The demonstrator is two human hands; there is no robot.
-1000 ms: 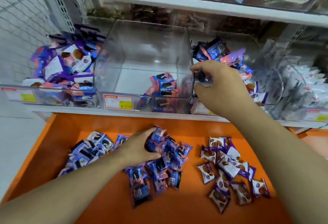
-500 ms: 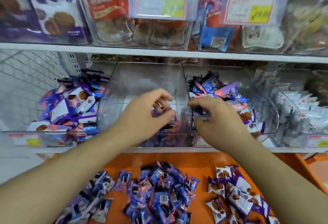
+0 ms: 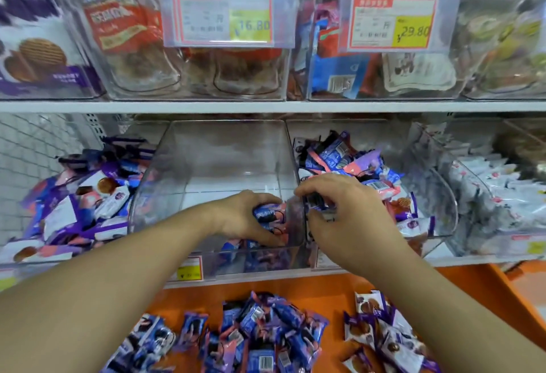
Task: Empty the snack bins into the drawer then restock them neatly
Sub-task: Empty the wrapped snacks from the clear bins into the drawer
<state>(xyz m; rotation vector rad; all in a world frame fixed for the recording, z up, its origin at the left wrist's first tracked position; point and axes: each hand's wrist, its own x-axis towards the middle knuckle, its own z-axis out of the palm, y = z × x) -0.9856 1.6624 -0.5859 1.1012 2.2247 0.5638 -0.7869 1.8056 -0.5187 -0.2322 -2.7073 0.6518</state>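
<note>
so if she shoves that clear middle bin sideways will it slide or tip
The clear middle bin holds only a few blue snack packets, so it is probably light and would slide. Full neighbouring bins flank it, likely blocking tipping.

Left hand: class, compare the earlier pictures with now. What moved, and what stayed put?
The left hand rose from the pile in the orange drawer into the clear middle bin, where it grips blue packets. The right hand stayed at the bin's right wall.
</note>
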